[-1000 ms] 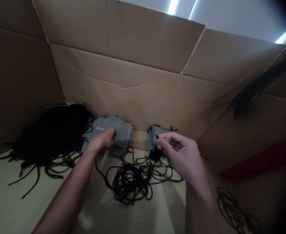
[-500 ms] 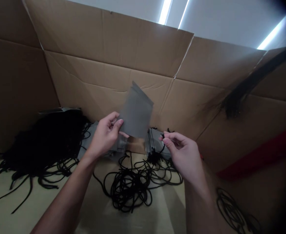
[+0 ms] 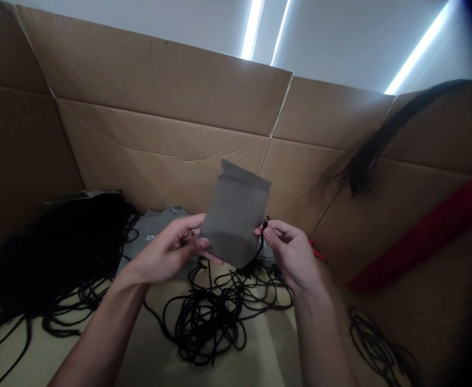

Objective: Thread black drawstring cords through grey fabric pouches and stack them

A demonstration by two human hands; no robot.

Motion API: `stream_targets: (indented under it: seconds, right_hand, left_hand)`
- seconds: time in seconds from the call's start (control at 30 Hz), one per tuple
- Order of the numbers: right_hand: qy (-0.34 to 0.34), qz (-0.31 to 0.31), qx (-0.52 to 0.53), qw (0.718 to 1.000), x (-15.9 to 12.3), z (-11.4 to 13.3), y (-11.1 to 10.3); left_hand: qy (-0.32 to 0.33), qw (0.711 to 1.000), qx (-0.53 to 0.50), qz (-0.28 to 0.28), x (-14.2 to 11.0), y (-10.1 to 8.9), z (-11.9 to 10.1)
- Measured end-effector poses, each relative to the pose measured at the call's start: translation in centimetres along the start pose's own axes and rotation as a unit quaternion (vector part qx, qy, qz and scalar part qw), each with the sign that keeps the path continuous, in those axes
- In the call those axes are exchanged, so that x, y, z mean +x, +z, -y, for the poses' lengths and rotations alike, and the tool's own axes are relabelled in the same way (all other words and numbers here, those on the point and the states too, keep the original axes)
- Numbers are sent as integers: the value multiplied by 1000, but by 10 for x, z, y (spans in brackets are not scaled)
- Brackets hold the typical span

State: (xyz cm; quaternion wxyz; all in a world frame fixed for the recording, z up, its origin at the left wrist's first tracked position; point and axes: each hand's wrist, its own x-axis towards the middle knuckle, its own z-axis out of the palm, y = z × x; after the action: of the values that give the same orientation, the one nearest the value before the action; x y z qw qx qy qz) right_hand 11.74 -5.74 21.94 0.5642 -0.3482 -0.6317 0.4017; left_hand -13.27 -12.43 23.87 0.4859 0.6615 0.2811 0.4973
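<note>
My left hand (image 3: 167,250) grips the lower left side of a flat grey fabric pouch (image 3: 236,215), held up in the middle of the view. My right hand (image 3: 288,250) pinches the tip of a thin black cord (image 3: 265,226) right beside the pouch's right edge. The cord drops past the pouch's lower corner. Below my left hand lies a stack of grey pouches (image 3: 151,231) with white lettering. A second grey stack (image 3: 266,259) is mostly hidden behind the held pouch and my right hand.
A tangle of black cords (image 3: 215,322) lies below my hands, and a large heap of black cords (image 3: 58,252) lies at the left. Cardboard panels (image 3: 159,161) stand behind. A red strap (image 3: 421,242), a hanging black cord bundle (image 3: 364,172) and a cord coil (image 3: 376,338) are at the right.
My left hand has lifted a grey pouch off the stack and brought it to the middle. My right hand has moved closer with the cord tip. The view has shifted slightly.
</note>
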Motion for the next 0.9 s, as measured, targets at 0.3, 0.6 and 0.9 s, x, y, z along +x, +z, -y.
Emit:
stream_targets:
  seconds: [0.3,0.6,0.9]
  right_hand:
    - [-93,-51,-124,987,-13,11,9]
    - [-317,48,-280,905,-31,29,34]
    - [-326,68,-269,904,-36,30,38]
  left_hand:
    - [34,898,283,-334,10,0,20]
    - [182,883,348,-256,5,27,12]
    - [252,879,252,-317,6,26,18]
